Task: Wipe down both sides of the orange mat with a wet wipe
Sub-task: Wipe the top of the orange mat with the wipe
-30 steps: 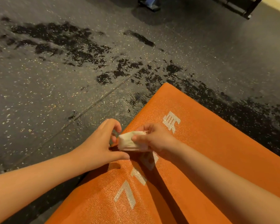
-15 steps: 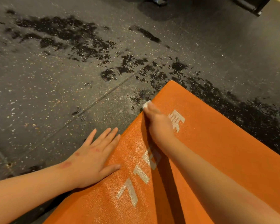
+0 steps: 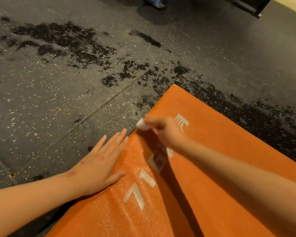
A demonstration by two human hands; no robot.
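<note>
Your right hand is curling its fingers around the folded white wet wipe, which is poking out past your fingertips and pressing on the orange mat at its left edge, near the far corner. Your left hand is lying flat with its fingers straight, palm on that same edge and fingertips reaching onto the speckled floor.

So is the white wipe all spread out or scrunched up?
Scrunched up: the wet wipe is a small wad pinched in the right hand.

Dim, glossy glare, slight motion blur
</note>
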